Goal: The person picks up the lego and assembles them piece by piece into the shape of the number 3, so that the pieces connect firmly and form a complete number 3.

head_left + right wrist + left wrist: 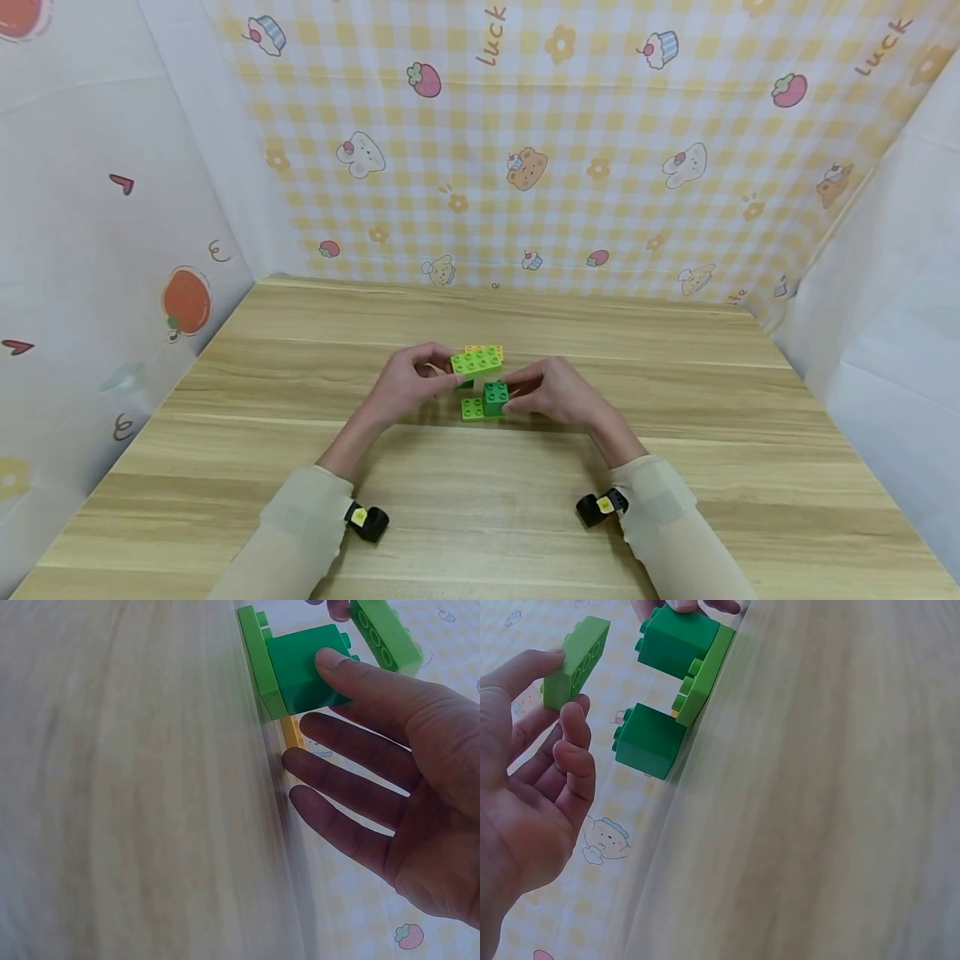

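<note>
A light green brick [476,362] [576,663] is pinched by my left hand [405,382] [536,772], raised off the table. Under it, in the left wrist view, a dark green block [649,740] stands beside a lower light green brick [472,409] [703,675]. On one end of that lower brick sits another dark green block [495,398] [307,666], which the thumb and a finger of my right hand [558,393] [420,765] grip at its side. The other right fingers are extended.
Behind the raised brick lies an orange-yellow brick [491,349] [293,735], partly hidden. The wooden table [480,517] meets a checked cloth [570,208] at the back, with white cloth at both sides.
</note>
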Demonstrator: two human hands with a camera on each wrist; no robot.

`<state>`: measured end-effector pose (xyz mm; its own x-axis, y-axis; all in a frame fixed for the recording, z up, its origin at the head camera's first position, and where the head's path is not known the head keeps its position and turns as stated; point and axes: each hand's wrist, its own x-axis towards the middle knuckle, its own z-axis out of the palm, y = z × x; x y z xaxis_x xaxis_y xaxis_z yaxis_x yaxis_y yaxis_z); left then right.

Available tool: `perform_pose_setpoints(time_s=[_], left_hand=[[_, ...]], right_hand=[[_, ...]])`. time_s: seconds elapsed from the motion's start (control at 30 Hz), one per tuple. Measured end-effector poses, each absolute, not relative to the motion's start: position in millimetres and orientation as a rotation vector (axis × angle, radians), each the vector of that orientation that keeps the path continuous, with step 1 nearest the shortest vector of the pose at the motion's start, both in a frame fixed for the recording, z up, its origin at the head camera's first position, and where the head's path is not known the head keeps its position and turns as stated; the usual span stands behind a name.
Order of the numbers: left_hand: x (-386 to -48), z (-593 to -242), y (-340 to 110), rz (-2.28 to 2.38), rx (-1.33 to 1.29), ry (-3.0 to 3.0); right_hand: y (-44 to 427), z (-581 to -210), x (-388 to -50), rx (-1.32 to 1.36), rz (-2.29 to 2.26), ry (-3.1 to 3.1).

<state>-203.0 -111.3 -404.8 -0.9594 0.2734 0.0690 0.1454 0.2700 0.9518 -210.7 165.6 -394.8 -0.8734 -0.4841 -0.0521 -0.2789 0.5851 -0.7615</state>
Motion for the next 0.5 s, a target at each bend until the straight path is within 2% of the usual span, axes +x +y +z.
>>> perform_pose_setpoints(time_s=[0.5], left_hand=[[-201.4,-407.2,-107.8,1.637,0.464,2.399]], right_hand=[[166.7,-395.2,-211.3,-0.671,-1.163,2.562]])
